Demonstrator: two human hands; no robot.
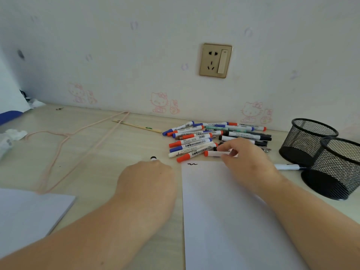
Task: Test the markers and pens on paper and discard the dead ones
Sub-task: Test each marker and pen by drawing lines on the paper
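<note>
Paper [229, 211] underlies right hand [247, 158] fingers [227, 148] pinching red-capped marker [216, 153].

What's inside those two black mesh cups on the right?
Nothing shows inside either mesh cup; the nearer cup looks empty too, though their bottoms are dark. A blue-capped marker lies on the desk, its end hidden behind the nearer one.

Pale wall [136, 55] with faint pink cat decals, gold socket plate [215, 60], light wood-grain desk [78, 152] below, soft daylight.

The left hand [147, 179] is curled closed, knuckles up. The right hand [246, 157] reaches forward, its fingers [227, 148] and thumb pinching. Both forearms are bare.
</note>
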